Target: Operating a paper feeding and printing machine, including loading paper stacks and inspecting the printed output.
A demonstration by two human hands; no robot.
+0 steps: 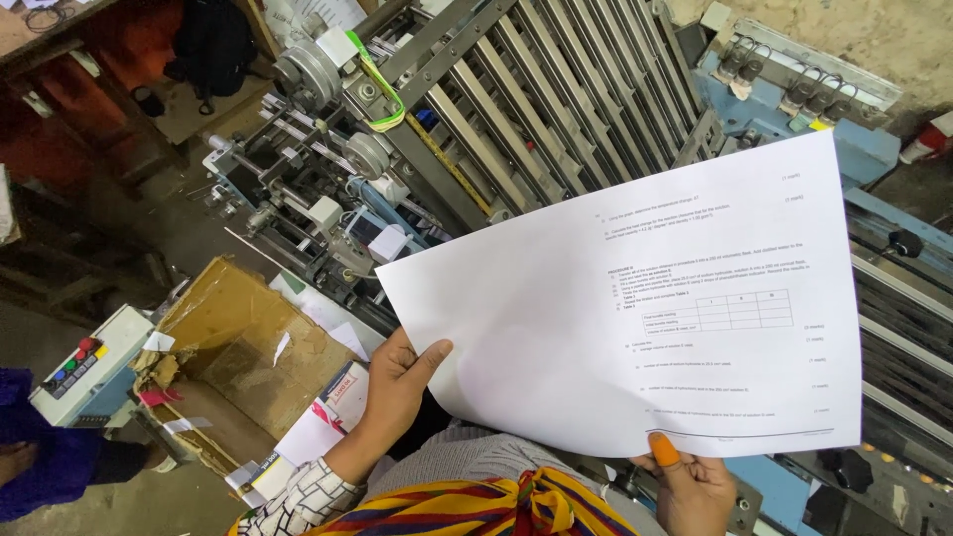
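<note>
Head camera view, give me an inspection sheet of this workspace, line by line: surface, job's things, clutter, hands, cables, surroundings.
Surface: grey paper-folding machine with slanted metal bars and rollers, blue side panels.
Job's things: large white printed sheet with text and a small table, held flat above the machine.
Clutter: open cardboard box with paper scraps, small packets beside it; yellow-green band hanging on the machine.
Hands: left hand grips the sheet's left edge; right hand pinches its bottom edge, thumb on top.
Cables: nothing seen clearly.
Surroundings: control box with coloured buttons at left, dark bag on a wooden bench, concrete floor.
</note>
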